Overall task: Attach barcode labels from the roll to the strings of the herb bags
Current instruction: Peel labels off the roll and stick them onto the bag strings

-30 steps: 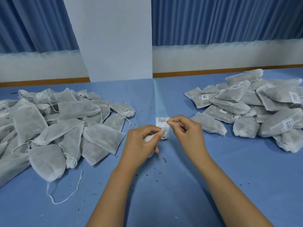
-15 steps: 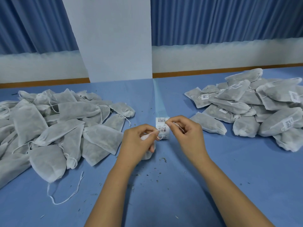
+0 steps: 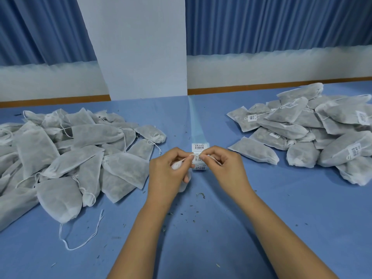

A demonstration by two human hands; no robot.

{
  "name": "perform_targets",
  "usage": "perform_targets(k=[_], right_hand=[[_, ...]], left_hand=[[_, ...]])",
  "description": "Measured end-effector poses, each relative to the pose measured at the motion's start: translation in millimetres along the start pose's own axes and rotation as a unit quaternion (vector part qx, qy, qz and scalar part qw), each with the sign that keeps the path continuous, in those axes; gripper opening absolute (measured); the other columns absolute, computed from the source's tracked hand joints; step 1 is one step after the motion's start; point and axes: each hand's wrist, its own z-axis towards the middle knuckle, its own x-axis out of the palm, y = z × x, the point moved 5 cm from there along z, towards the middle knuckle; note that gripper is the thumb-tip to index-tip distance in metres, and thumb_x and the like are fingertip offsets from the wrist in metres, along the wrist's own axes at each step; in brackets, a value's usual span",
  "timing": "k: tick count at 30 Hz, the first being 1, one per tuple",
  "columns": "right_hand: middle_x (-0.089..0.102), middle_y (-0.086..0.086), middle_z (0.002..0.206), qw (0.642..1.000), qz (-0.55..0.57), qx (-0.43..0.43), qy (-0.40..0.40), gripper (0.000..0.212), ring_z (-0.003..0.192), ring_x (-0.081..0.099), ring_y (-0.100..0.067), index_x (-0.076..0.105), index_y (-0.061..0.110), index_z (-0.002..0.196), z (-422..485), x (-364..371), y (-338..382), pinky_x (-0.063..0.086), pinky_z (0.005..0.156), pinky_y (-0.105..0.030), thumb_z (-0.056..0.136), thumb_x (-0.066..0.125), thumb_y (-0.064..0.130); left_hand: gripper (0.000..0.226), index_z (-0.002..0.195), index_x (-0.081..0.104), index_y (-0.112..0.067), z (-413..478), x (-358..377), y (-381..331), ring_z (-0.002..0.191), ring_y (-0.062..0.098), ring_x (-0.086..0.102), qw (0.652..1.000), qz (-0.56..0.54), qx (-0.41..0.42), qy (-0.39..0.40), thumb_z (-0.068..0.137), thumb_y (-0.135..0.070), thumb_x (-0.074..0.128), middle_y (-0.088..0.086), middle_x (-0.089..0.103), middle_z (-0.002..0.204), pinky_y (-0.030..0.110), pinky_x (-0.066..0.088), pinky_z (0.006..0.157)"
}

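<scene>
Blue curtains (image 3: 281, 23) & a white pillar (image 3: 138, 47) fill the back. In front, a blue table (image 3: 291, 228) runs across the whole view. On its L side sprawls a big pile of plain bags (image 3: 66, 158), white mesh w/ drawstrings. On the R side sits a smaller pile of labelled bags (image 3: 302, 135), several w/ barcode tags on their strings. Both forearms come in from the bottom edge & meet mid-table, btwn the two piles. L hand (image 3: 167, 174): fingers curled round one herb bag (image 3: 178, 165), mostly hidden in the palm, w/ thumb & forefinger pinching its string (image 3: 189, 157). R hand (image 3: 225, 168): thumb & forefinger closed tight on the same string from the other side, other fingers curled in, a bit of string looping over them. The two sets of fingertips nearly touch. Label strip (image 3: 199, 147) lies flat on the table just beyond the fingertips & partly covered by them. One barcode label shows above the fingers, another below, & clear backing runs off toward the pillar. Can't tell if a label is on the string, too small. A long drawstring (image 3: 88, 238) trails from the L pile's front bag. Herb crumbs (image 3: 201, 195) are scattered near the wrists.
</scene>
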Motion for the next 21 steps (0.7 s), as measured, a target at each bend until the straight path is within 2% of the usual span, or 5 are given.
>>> perform_targets(k=[3,6,11,15,21], right_hand=[[0.043,0.014,0.042,0.999,0.0,0.016,0.043,0.013,0.043,0.037,-0.003,0.068,0.004,0.074,-1,5,-1,0.028,0.05,-0.01,0.087,0.066,0.007],[0.054,0.014,0.054,0.999,0.002,0.017,0.051,0.009,0.051,0.046,0.002,0.068,0.002,0.076,-2,4,0,0.033,0.056,-0.008,0.085,0.066,0.004],[0.058,0.011,0.091,0.971,-0.121,-0.202,-0.048,0.009,0.089,0.049,-0.005,0.069,0.013,0.091,-8,-4,24,0.037,0.082,-0.017,0.084,0.069,0.018],[0.064,0.004,0.085,0.955,-0.149,-0.247,-0.063,0.008,0.088,0.051,-0.01,0.07,0.013,0.083,-11,2,24,0.04,0.082,-0.031,0.081,0.072,0.02],[0.065,0.006,0.077,0.945,-0.191,-0.251,-0.089,0.013,0.082,0.051,-0.009,0.069,0.013,0.075,-10,0,21,0.03,0.081,-0.022,0.079,0.073,0.024]], left_hand=[[0.024,0.07,0.069,-0.028,0,-3,-1,0.039,0.007,0.052,0.999,-0.032,-0.006,-0.013,0.088,-0.011,0.07,-0.002,0.067,0.06,0.014,0.045,0.051],[0.019,0.072,0.069,-0.022,-1,-1,0,0.039,0.008,0.052,0.999,-0.035,-0.027,-0.013,0.089,-0.013,0.07,-0.001,0.069,0.062,0.016,0.045,0.05],[0.018,0.072,0.069,-0.023,-1,1,3,0.042,0.012,0.055,0.998,-0.025,-0.05,-0.003,0.089,-0.018,0.069,-0.002,0.07,0.064,0.019,0.046,0.051],[0.023,0.07,0.071,-0.027,-1,6,7,0.043,0.013,0.053,0.995,-0.032,-0.092,0.029,0.089,-0.016,0.067,0.006,0.061,0.051,0.018,0.043,0.051],[0.02,0.07,0.075,-0.02,2,8,10,0.04,0.011,0.05,0.985,-0.093,-0.135,0.061,0.089,-0.018,0.069,0.008,0.056,0.046,0.017,0.044,0.052]])
